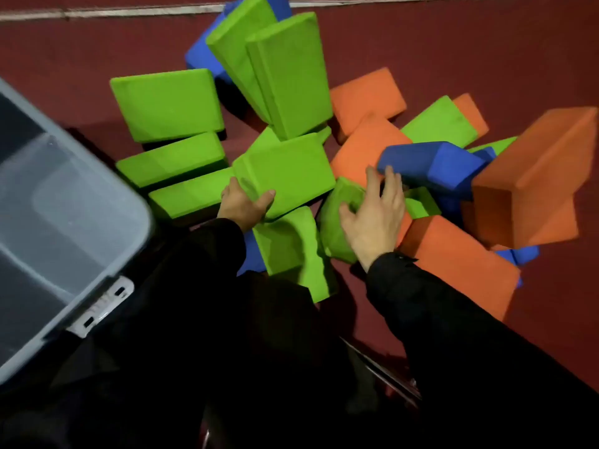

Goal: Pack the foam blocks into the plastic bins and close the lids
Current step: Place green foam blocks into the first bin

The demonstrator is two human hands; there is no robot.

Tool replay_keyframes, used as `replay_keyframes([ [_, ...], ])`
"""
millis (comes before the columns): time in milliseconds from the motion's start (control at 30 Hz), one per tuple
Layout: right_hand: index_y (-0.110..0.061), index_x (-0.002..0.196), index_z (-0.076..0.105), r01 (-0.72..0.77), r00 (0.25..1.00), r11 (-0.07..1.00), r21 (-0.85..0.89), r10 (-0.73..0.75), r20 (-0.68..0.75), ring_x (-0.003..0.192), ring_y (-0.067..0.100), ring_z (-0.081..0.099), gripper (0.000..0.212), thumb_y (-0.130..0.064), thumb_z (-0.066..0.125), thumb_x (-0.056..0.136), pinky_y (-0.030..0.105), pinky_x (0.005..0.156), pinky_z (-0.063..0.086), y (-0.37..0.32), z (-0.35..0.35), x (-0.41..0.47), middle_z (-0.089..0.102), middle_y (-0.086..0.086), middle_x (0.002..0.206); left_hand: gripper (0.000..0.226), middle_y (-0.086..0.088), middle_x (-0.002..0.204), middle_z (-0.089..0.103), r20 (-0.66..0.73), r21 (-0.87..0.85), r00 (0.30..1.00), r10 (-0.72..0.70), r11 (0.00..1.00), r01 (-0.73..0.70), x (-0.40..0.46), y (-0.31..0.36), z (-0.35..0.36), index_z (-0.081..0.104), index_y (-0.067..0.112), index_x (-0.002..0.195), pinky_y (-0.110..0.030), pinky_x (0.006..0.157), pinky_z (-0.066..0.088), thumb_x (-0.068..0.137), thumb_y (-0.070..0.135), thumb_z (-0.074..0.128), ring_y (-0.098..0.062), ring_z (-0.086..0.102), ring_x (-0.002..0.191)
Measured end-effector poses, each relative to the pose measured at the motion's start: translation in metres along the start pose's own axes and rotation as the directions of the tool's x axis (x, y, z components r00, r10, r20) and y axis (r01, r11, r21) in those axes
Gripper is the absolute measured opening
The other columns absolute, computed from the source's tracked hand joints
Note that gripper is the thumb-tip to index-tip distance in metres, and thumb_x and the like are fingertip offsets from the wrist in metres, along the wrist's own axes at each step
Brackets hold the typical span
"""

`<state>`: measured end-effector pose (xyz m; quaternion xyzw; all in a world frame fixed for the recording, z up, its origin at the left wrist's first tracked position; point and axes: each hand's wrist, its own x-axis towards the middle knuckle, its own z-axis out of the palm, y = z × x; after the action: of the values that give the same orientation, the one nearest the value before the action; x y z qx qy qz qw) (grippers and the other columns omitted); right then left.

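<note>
A heap of green, orange and blue foam blocks lies on the dark red floor. My left hand [243,204] grips the near edge of a green block [288,171] in the middle of the heap, thumb on top. My right hand [376,215] rests with fingers spread over a smaller green block [337,218], its fingertips touching a blue block [431,168]. An open grey plastic bin [64,228] stands at the left, nothing visible inside it.
Big orange blocks [531,176] pile up on the right. More green blocks [168,103] lie by the bin, and several stand tilted at the back. A white latch [103,304] sits on the bin's near rim. A white line [129,11] crosses the floor at the top.
</note>
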<state>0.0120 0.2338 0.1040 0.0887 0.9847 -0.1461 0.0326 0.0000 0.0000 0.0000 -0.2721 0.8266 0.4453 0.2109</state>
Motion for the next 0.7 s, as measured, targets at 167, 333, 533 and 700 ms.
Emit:
replay_keyframes([
  [167, -0.029, 0.162, 0.009, -0.401, 0.857, 0.916, 0.027, 0.365, 0.364, 0.149, 0.045, 0.024, 0.122, -0.072, 0.077, 0.07, 0.042, 0.124, 0.024, 0.03, 0.005, 0.001, 0.004, 0.03, 0.164, 0.108, -0.031, 0.146, 0.042, 0.043, -0.112, 0.987, -0.158, 0.981, 0.161, -0.006, 0.032, 0.022, 0.019, -0.004, 0.15, -0.048, 0.113, 0.036, 0.081, 0.055, 0.078, -0.045, 0.045, 0.135],
  [333, -0.034, 0.16, 0.001, -0.394, 0.858, 0.919, -0.011, 0.372, 0.355, 0.134, 0.045, 0.04, 0.121, -0.076, 0.071, 0.071, 0.048, 0.115, 0.034, 0.026, 0.008, 0.005, 0.031, 0.021, 0.152, 0.099, -0.032, 0.14, 0.041, -0.121, -0.112, 0.985, -0.127, 0.987, 0.113, -0.003, 0.049, 0.019, 0.026, -0.01, 0.143, -0.036, 0.106, 0.031, 0.077, 0.032, 0.087, -0.043, 0.042, 0.131],
  [533, -0.027, 0.161, 0.006, -0.325, 0.933, 0.936, 0.137, 0.294, 0.206, 0.135, 0.04, 0.043, 0.111, -0.042, 0.078, 0.077, 0.046, 0.11, 0.038, -0.003, -0.011, 0.005, 0.041, 0.018, 0.15, 0.098, -0.013, 0.128, 0.046, -0.121, -0.085, 0.992, 0.025, 0.996, -0.036, -0.018, 0.078, -0.015, 0.036, 0.001, 0.139, -0.034, 0.11, 0.04, 0.064, 0.035, 0.09, -0.026, 0.046, 0.121],
  [700, -0.023, 0.161, 0.008, -0.182, 0.98, 0.965, 0.188, 0.161, 0.12, 0.13, 0.041, 0.046, 0.112, -0.038, 0.078, 0.076, 0.045, 0.11, 0.038, -0.027, -0.042, 0.007, 0.042, 0.016, 0.151, 0.098, -0.005, 0.126, 0.057, -0.183, -0.147, 0.974, 0.136, 0.976, -0.164, -0.046, 0.1, -0.055, 0.029, 0.007, 0.142, -0.028, 0.099, 0.045, 0.067, 0.028, 0.088, -0.021, 0.059, 0.112],
])
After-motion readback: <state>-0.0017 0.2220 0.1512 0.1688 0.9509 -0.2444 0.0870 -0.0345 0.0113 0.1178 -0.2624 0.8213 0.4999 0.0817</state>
